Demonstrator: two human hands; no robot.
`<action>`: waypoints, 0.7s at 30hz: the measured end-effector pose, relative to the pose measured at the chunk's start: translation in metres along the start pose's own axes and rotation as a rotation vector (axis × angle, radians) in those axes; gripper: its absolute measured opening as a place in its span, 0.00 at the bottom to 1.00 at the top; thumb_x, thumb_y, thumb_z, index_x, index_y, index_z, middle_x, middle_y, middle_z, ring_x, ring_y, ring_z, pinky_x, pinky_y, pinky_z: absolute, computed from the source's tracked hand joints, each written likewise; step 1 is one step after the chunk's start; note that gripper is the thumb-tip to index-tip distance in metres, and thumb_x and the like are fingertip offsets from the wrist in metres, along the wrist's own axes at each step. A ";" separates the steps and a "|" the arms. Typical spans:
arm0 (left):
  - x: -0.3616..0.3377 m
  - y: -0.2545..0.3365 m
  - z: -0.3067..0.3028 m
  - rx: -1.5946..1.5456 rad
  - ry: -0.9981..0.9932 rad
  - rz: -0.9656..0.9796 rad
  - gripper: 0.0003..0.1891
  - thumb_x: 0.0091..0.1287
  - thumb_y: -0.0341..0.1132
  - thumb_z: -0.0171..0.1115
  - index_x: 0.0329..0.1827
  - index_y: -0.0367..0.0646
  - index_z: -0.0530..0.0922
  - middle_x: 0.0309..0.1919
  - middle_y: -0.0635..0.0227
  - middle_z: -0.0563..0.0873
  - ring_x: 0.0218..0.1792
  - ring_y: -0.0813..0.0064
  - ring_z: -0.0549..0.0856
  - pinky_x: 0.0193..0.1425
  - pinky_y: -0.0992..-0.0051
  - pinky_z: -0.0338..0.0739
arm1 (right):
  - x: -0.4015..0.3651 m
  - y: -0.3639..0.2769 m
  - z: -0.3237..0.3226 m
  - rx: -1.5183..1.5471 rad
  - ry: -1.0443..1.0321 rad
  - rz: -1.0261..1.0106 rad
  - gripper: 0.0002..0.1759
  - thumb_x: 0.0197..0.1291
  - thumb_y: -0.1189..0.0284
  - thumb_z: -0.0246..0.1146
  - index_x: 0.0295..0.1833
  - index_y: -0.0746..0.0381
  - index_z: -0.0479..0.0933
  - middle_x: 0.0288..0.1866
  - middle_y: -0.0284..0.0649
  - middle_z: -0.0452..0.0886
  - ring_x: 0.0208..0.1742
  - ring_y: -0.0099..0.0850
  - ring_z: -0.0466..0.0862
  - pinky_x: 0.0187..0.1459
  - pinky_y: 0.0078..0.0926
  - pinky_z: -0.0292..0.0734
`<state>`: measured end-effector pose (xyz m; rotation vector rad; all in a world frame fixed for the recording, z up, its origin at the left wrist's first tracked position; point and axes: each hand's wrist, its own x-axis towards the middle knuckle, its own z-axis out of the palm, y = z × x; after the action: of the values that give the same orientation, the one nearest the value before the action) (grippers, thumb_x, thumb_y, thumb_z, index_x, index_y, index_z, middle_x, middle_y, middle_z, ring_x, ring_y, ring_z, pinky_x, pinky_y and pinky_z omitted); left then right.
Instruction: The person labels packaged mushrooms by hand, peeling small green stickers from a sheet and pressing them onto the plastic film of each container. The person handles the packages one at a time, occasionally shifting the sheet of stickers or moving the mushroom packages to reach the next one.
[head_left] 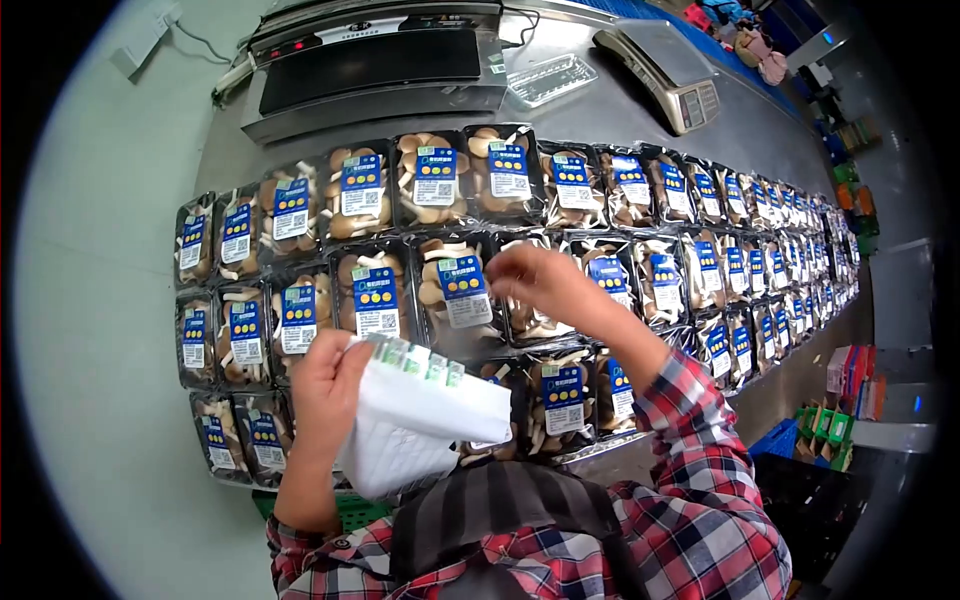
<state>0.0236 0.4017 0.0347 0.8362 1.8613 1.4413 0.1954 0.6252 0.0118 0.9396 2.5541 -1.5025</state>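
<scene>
My left hand (330,385) grips a sheet of stickers (430,405), white backing paper with a row of small green-and-white stickers along its top edge. Over the middle row of packs is my right hand (535,285), fingers curled together at the right edge of a mushroom pack (457,290). Whatever those fingertips may hold is too small to make out. That pack is a black tray under clear film, bearing a blue-and-white label (464,290). Small green stickers show on the labels of several packs, such as the mushroom pack (360,190) in the back row.
Rows of similar mushroom packs (663,280) cover the metal table (560,115) and run far right. At the back stand a wrapping machine (375,75), a clear plastic tray (552,80) and a weighing scale (665,75). A green crate (360,512) sits below the front edge.
</scene>
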 end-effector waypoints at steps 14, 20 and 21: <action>0.005 0.011 0.072 0.288 -0.226 0.092 0.07 0.62 0.31 0.60 0.31 0.37 0.73 0.20 0.68 0.77 0.23 0.85 0.71 0.27 0.81 0.68 | -0.101 -0.016 0.036 0.152 0.243 -0.329 0.07 0.51 0.78 0.61 0.37 0.64 0.71 0.36 0.45 0.75 0.38 0.41 0.78 0.38 0.29 0.73; 0.002 -0.001 0.075 0.080 -0.278 -0.036 0.06 0.62 0.28 0.59 0.30 0.35 0.73 0.21 0.74 0.76 0.25 0.89 0.70 0.28 0.84 0.66 | -0.083 0.107 -0.020 0.331 0.681 0.273 0.10 0.56 0.68 0.61 0.33 0.65 0.74 0.26 0.32 0.77 0.27 0.17 0.72 0.28 0.17 0.68; 0.000 0.001 0.074 0.060 -0.286 -0.069 0.07 0.62 0.28 0.59 0.29 0.34 0.72 0.22 0.74 0.76 0.26 0.89 0.71 0.29 0.85 0.66 | -0.079 0.126 -0.033 0.194 0.672 0.301 0.13 0.54 0.65 0.63 0.32 0.66 0.76 0.24 0.33 0.77 0.25 0.18 0.73 0.27 0.19 0.68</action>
<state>0.0827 0.4448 0.0210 0.9448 1.7051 1.1612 0.3336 0.6580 -0.0445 2.0499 2.4752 -1.5516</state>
